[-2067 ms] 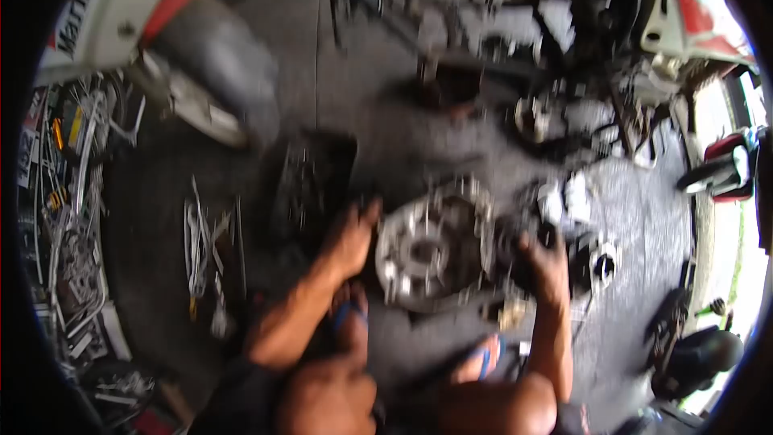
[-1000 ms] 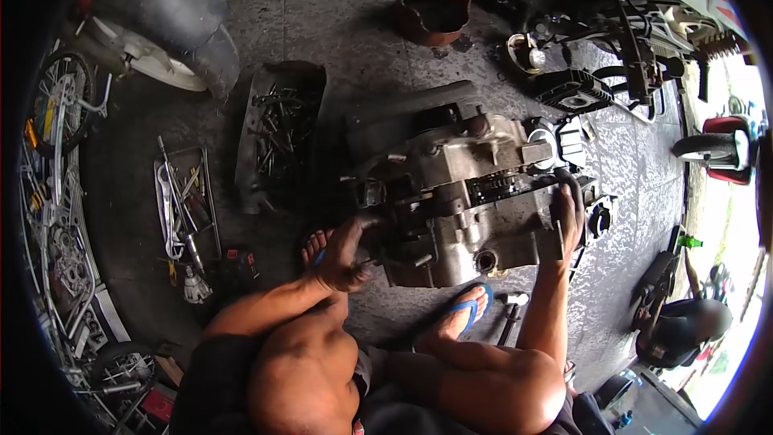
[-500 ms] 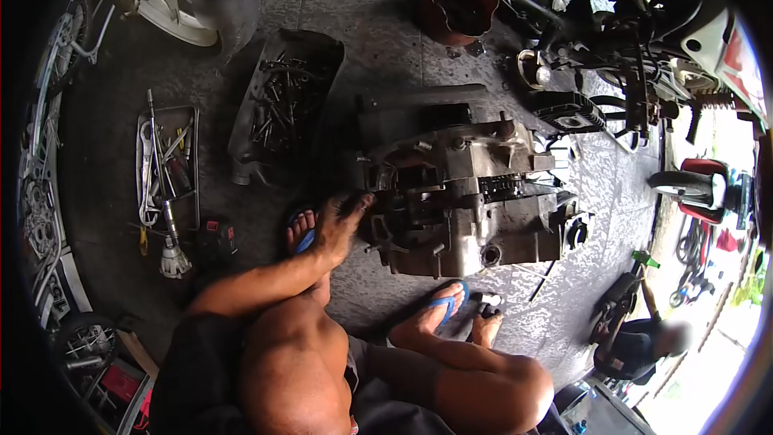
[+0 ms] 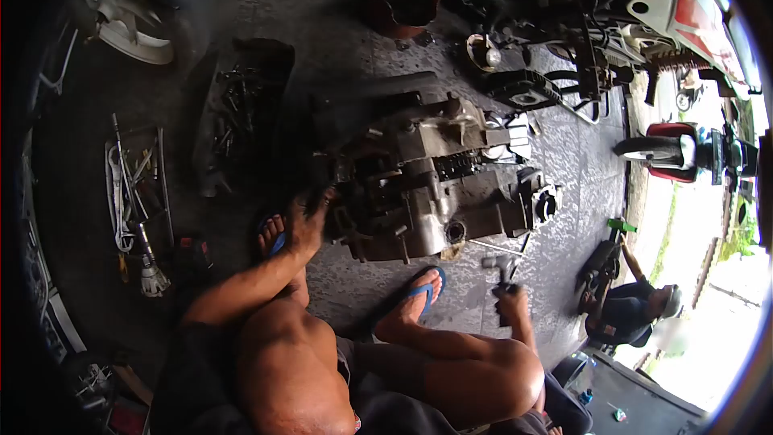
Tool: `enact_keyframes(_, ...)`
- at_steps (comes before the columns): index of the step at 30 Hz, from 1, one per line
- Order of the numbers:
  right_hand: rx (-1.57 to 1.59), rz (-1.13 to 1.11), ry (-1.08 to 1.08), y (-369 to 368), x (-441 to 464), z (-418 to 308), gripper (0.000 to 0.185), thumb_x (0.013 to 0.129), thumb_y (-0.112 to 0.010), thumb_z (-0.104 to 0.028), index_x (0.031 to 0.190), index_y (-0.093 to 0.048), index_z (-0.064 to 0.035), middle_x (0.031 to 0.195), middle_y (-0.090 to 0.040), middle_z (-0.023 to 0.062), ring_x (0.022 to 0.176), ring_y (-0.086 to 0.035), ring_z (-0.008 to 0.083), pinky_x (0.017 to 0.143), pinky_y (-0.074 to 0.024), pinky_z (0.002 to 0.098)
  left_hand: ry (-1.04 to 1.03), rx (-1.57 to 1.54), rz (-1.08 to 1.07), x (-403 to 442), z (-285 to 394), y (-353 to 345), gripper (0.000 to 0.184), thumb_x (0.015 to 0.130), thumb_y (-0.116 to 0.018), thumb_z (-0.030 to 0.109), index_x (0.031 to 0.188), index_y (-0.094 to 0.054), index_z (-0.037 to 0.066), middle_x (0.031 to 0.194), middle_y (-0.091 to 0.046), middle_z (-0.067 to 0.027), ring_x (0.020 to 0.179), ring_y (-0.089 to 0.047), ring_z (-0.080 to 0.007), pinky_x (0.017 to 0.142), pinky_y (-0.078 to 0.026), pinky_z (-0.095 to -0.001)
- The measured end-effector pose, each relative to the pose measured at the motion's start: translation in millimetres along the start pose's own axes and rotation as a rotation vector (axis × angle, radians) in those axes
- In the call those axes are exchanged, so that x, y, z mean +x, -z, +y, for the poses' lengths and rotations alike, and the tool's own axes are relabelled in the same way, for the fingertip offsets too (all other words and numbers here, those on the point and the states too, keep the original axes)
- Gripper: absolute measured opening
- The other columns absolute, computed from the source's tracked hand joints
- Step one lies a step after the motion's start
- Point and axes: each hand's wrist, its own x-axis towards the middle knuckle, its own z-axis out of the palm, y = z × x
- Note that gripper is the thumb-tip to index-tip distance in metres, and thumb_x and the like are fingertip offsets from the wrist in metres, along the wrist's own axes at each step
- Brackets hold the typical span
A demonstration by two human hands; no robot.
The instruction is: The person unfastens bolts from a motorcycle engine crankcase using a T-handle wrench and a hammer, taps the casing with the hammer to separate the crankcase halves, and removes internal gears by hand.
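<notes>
An engine crankcase (image 4: 483,201), grey and grimy with its halves still together, rests on the floor in front of me. My left hand (image 4: 307,225) is at its left end, fingertips at or against the edge; they are dark and blurred, so their grip cannot be made out. My right hand (image 4: 510,303) is closed round the dark handle of a hammer (image 4: 501,263). The hammer's metal head points away from me, below the crankcase and apart from it. A thin rod (image 4: 497,247) lies on the floor between hammer and crankcase.
Left of me are a tool tray (image 4: 168,185) and a dark bin (image 4: 282,60) of metal parts. A red-brown container (image 4: 403,16) stands at the back. Motorcycle parts (image 4: 592,56) crowd the upper right. Another person (image 4: 624,314) sits at the right, near a green bottle (image 4: 622,225).
My right hand has come into clear view with the hammer, raised beside my right knee. The view has shifted, so the crankcase appears further left. My left hand stays by the crankcase's left end.
</notes>
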Motion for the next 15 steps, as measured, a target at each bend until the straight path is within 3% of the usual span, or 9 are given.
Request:
enact_keyframes(3, -0.219, 0.166, 0.281, 71, -38, -121, 0.019, 0.085, -0.073, -0.012, 0.093, -0.061, 0.0004, 0.069, -0.062, 0.0058, 0.059, -0.061, 0.0123, 0.049, -0.0469, 0.0314, 0.002, -0.008, 0.058, -3, -3, -4, 0.029, 0.096, -0.064, 0.029, 0.099, -0.071, 0.002, 0.098, -0.072, -0.0077, 0.091, -0.065, -0.0144, 0.083, -0.048, -0.0297)
enact_keyframes(5, -0.11, 0.126, 0.396, 103, -55, -191, 0.017, 0.089, -0.071, -0.008, 0.1, -0.061, -0.0018, 0.071, -0.061, 0.0048, 0.063, -0.061, 0.01, 0.052, -0.0481, 0.0288, 0.051, 0.004, 0.148, -13, 18, -14, 0.029, 0.096, -0.064, 0.029, 0.099, -0.071, 0.001, 0.097, -0.072, -0.0075, 0.09, -0.064, -0.0142, 0.083, -0.048, -0.0294)
enact_keyframes(6, -0.323, 0.158, 0.57, 116, -58, -218, 0.019, 0.088, -0.071, -0.01, 0.103, -0.061, -0.003, 0.075, -0.064, 0.0069, 0.063, -0.063, 0.0122, 0.053, -0.0489, 0.0297, 0.071, 0.01, 0.197, -16, 18, -14, 0.029, 0.096, -0.065, 0.029, 0.099, -0.071, 0.001, 0.097, -0.072, -0.0075, 0.09, -0.064, -0.0141, 0.083, -0.048, -0.0292)
enact_keyframes(7, -0.411, 0.199, 0.51, 122, -64, -249, 0.021, 0.089, -0.071, -0.013, 0.105, -0.062, -0.0036, 0.079, -0.067, 0.0091, 0.067, -0.067, 0.0168, 0.056, -0.0505, 0.0335, 0.091, 0.016, 0.247, -20, 19, -14, 0.029, 0.096, -0.065, 0.029, 0.099, -0.071, 0.001, 0.096, -0.072, -0.0074, 0.089, -0.064, -0.0141, 0.083, -0.048, -0.0291)
enact_keyframes(9, -0.522, 0.175, 0.782, 124, -60, -290, 0.015, 0.087, -0.071, -0.014, 0.095, -0.062, -0.0056, 0.078, -0.06, 0.0076, 0.067, -0.063, 0.025, 0.06, -0.0493, 0.0371, -0.099, 0.19, 0.178, -21, 5, -10, 0.03, 0.096, -0.065, 0.029, 0.101, -0.071, 0.0, 0.095, -0.072, -0.0071, 0.087, -0.063, -0.0137, 0.082, -0.047, -0.0292)
enact_keyframes(10, -0.727, 0.123, 0.85, 128, -57, -312, 0.016, 0.086, -0.072, -0.015, 0.095, -0.063, -0.0061, 0.079, -0.061, 0.0083, 0.069, -0.064, 0.0277, 0.061, -0.0496, 0.0384, -0.164, 0.247, 0.159, -20, 3, -10, 0.03, 0.096, -0.065, 0.029, 0.101, -0.07, 0.0, 0.095, -0.072, -0.007, 0.086, -0.062, -0.0136, 0.081, -0.047, -0.0292)
enact_keyframes(12, -1.027, 0.024, 0.917, 133, -49, -351, 0.017, 0.085, -0.073, -0.018, 0.093, -0.063, -0.0069, 0.081, -0.062, 0.0099, 0.073, -0.064, 0.0307, 0.062, -0.0497, 0.0403, 0.047, 0.01, 0.259, -12, 14, -19, 0.031, 0.096, -0.065, 0.031, 0.1, -0.071, 0.001, 0.09, -0.071, -0.0058, 0.082, -0.06, -0.0131, 0.079, -0.047, -0.0298)
enact_keyframes(15, -1.065, -0.016, 1.018, 128, -35, -381, 0.014, 0.089, -0.067, -0.017, 0.087, -0.06, -0.0052, 0.082, -0.061, 0.0125, 0.076, -0.064, 0.031, 0.062, -0.0492, 0.042, 0.028, 0.073, 0.22, -14, 24, -16, 0.03, 0.096, -0.065, 0.03, 0.099, -0.071, 0.001, 0.089, -0.071, -0.0056, 0.081, -0.06, -0.0129, 0.077, -0.047, -0.0304)
